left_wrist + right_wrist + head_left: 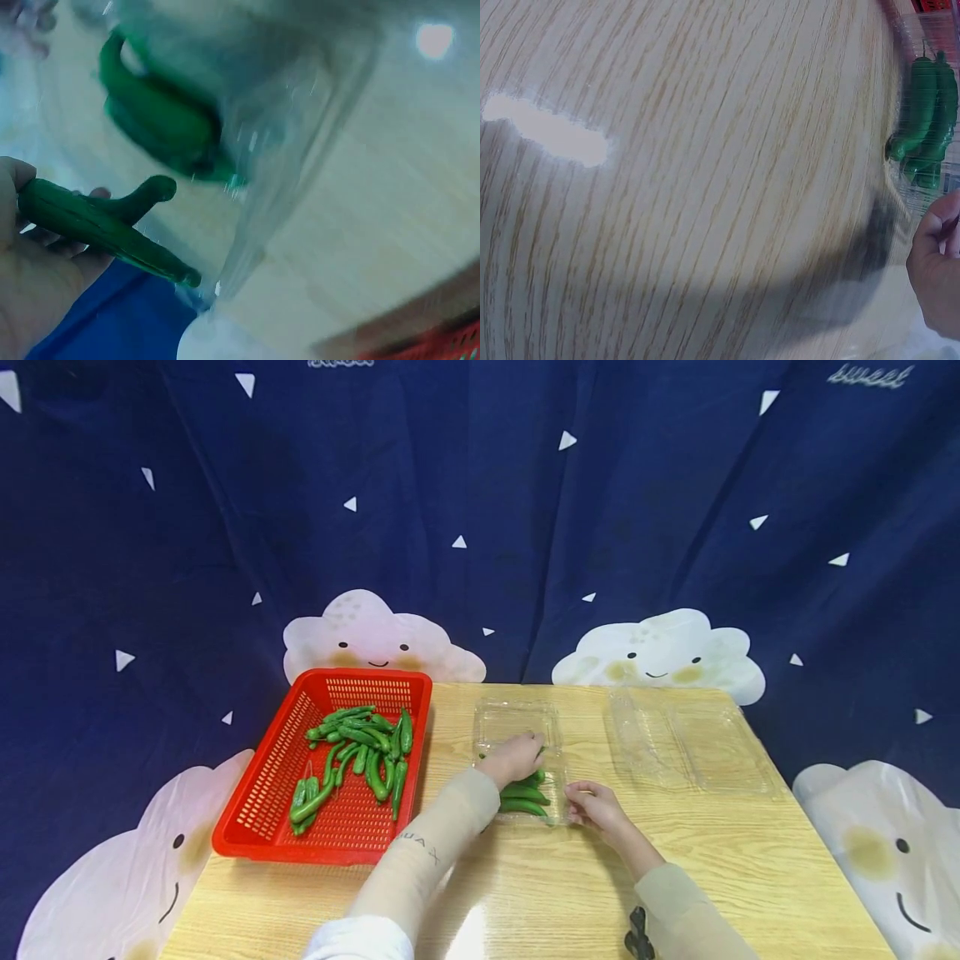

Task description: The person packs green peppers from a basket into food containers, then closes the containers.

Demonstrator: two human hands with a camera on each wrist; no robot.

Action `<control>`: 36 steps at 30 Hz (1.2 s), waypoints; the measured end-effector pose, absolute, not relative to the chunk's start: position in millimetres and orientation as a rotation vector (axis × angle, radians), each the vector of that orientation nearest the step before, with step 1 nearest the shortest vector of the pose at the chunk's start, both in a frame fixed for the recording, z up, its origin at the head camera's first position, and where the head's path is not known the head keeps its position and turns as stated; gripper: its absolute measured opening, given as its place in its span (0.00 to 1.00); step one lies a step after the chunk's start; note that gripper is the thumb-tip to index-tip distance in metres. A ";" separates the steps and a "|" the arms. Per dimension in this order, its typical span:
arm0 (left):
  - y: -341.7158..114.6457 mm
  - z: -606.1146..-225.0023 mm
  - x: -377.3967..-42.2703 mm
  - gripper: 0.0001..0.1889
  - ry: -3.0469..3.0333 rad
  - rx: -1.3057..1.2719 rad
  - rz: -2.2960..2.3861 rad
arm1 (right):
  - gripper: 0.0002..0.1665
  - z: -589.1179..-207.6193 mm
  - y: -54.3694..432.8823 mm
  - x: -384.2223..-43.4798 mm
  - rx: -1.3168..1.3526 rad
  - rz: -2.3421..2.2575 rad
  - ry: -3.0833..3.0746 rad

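My left hand (516,758) reaches over a clear plastic container (557,814) at the middle of the table. Two green peppers (109,232) lie in its grip, held between thumb and curled fingers in the left wrist view. More green peppers (523,793) lie side by side in the container's near half, partly hidden by the left hand in the head view. The container's other half (516,717) is folded open away from me. On the right, my right hand (598,806) pinches the container's near right edge, thumb against bent fingers.
A red slotted basket (318,853) stands at the left, with many green peppers (360,735) inside. Another clear, opened plastic container (720,747) lies at the back right of the wooden table (750,868). A dark blue curtain (480,468) hangs behind the table.
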State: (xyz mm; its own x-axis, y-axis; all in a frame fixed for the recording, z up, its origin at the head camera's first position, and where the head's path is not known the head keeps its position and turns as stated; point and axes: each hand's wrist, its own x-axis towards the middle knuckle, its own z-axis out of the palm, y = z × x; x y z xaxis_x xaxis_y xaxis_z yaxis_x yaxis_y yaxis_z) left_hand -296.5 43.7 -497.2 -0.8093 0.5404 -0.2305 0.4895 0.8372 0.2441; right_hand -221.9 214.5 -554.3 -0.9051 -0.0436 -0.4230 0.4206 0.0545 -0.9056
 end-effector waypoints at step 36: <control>19.0 -461.3 -316.2 0.25 2.841 0.804 0.452 | 0.22 -554.7 214.1 -222.5 0.380 -1.936 1.978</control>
